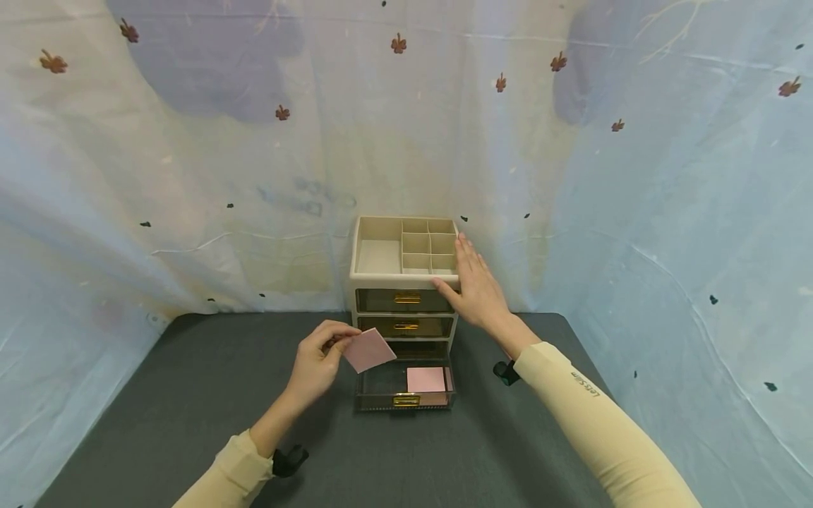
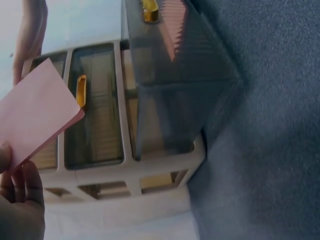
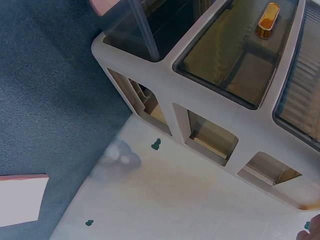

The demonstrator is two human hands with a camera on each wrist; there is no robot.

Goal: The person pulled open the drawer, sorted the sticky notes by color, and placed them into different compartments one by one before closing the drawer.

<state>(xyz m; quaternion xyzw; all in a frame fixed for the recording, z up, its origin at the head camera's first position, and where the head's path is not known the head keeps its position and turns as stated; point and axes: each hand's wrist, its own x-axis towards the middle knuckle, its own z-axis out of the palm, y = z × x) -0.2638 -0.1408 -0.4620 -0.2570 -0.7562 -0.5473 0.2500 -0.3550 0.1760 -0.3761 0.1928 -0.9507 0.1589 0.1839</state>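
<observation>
My left hand (image 1: pixel 320 358) pinches a square pink sticky-note pad (image 1: pixel 370 351) between thumb and fingers, above the left side of the pulled-out bottom drawer (image 1: pixel 380 402). Inside that smoky clear drawer, toward the right, lies another pink pad (image 1: pixel 425 379). The cream desktop drawer organizer (image 1: pixel 404 281) stands upright, its two upper drawers closed. My right hand (image 1: pixel 478 291) rests against the organizer's upper right edge, fingers straight and thumb at the front. In the left wrist view the held pad (image 2: pixel 42 112) shows some thickness, with fingertips beneath it.
Gold handles mark the drawers, such as the top handle (image 1: pixel 407 298). The organizer's top tray has several compartments. A pale pad with a pink edge (image 3: pixel 22 200) lies on the dark table (image 1: pixel 222 395) to the right. A patterned curtain (image 1: pixel 254 176) hangs close behind.
</observation>
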